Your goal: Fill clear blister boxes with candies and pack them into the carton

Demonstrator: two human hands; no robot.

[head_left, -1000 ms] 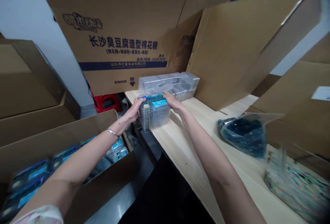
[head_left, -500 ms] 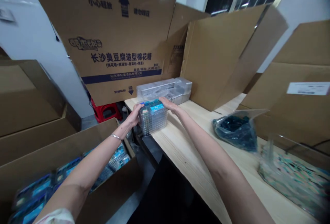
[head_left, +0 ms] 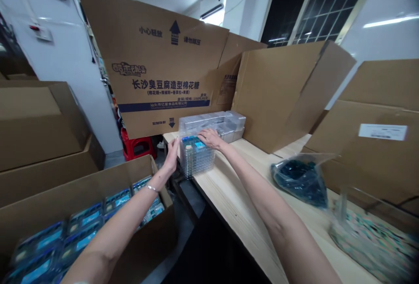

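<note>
A stack of clear plastic packs with blue labels [head_left: 196, 158] stands on the far left corner of the light wooden table [head_left: 238, 201]. My left hand [head_left: 172, 155] lies flat against the stack's left side, fingers stretched upward. My right hand [head_left: 209, 138] rests on the stack's top right edge with its fingers curled over it. Behind the stack lie more clear plastic trays [head_left: 212, 122].
An open cardboard box [head_left: 98, 196] holding several blue-labelled packs sits low on the left. Big cardboard cartons [head_left: 157, 61] wall in the table's back and right. A clear bag of dark items [head_left: 301, 179] and another bag [head_left: 369, 236] lie on the table. A red stool [head_left: 137, 148] stands below.
The view has tilted upward. My left hand has flattened against the stack's side, and my right hand has shifted a little on top. The stack stays in place.
</note>
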